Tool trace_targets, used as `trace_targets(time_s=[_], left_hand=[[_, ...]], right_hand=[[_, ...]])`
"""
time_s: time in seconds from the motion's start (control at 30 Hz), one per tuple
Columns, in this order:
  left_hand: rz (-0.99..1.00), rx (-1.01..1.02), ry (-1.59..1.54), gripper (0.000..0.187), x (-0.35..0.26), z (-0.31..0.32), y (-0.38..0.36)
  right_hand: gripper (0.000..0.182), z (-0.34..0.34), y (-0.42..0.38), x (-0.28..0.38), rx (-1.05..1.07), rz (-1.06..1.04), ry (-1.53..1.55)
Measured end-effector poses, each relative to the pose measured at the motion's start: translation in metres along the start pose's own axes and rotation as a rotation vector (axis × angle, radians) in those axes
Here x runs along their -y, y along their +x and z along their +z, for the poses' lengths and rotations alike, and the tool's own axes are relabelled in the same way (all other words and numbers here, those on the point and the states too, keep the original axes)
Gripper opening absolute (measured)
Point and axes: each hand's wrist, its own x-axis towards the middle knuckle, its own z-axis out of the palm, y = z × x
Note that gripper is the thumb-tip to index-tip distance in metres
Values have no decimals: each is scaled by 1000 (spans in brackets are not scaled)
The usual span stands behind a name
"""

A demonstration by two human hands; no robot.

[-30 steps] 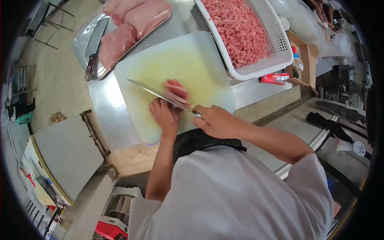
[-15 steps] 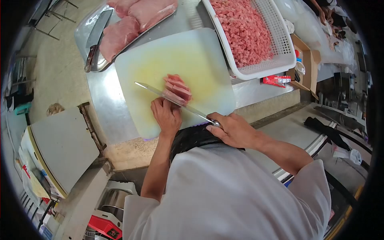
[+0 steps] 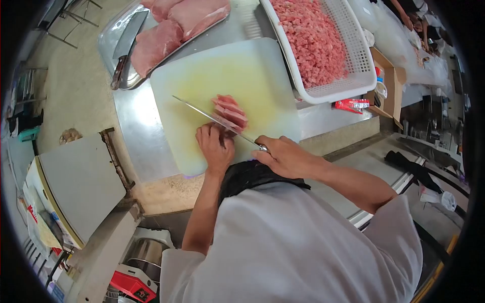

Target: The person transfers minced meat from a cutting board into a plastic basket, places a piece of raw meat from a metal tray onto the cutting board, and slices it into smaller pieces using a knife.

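My right hand (image 3: 287, 157) is wrapped round the handle of a long kitchen knife (image 3: 199, 111). Its narrow blade slants up and left over the cutting board (image 3: 265, 65), crossing the near side of a small stack of raw meat strips (image 3: 230, 112). On the near side of the blade, my left hand (image 3: 215, 145) has its fingers bent, with the fingertips close to the blade at the meat's lower edge. Part of the meat under the blade and fingers is hidden.
Behind the board, a metal tray (image 3: 108, 43) bears large raw meat pieces (image 3: 156, 48) and a second knife (image 3: 126, 45). A white perforated basket (image 3: 361, 60) of diced meat (image 3: 316, 45) stands at right, near a red packet (image 3: 352, 105) and a cardboard box (image 3: 394, 96).
The knife and my right hand have slid forward and left across the meat. My left hand stays by the meat strips. The whole view has shifted slightly.
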Motion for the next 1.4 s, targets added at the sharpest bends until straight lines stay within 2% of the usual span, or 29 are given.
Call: trace_targets(time_s=[0.03, 0.17, 0.27, 0.3, 0.4, 0.53, 0.7, 0.77, 0.9, 1.0, 1.1, 1.2, 1.23, 1.33, 1.4], left_hand=[[14, -11, -12, 27, 0, 0, 4], [16, -47, -45, 19, -9, -5, 7], [43, -99, -62, 19, 2, 4, -2], [15, -77, -75, 26, 4, 4, -6], [-12, 13, -29, 21, 1, -1, -4], [-15, -16, -96, 17, -2, 1, 1], [-28, -7, -137, 16, 2, 0, 1], [-22, -17, -138, 16, 2, -3, 0], [-10, -8, -158, 18, -4, -2, 5], [-22, -13, -108, 18, 1, 0, 2], [-14, -7, -116, 15, 1, -2, 1], [-53, 35, -142, 15, -6, -12, 1], [-53, 16, -142, 15, -7, -14, -3], [-47, -69, -153, 16, -3, -4, -5], [-41, -36, -108, 15, -2, -5, -8]], right_hand=[[42, 1, 4, -6, 14, 22, -11], [44, 25, 53, -23, -118, -142, -80], [44, 13, 38, -23, -157, -202, -19], [44, -2, 15, -2, -123, -149, 15], [43, -15, -28, 8, -7, 3, -8], [41, -7, -26, 2, -9, -5, 12], [41, 15, 30, -4, -70, -124, -12], [42, 25, 44, -1, -50, -105, -13], [43, 15, 40, -3, -47, -144, 24], [43, -10, 3, 13, 110, 61, 25], [41, 30, 33, -32, -80, -176, -22], [40, 29, 54, -27, -71, -151, -5], [41, 16, 50, -17, -17, -101, 47], [41, -4, 4, 2, -25, -58, 61], [41, -13, -29, 12, 25, 12, 35]])
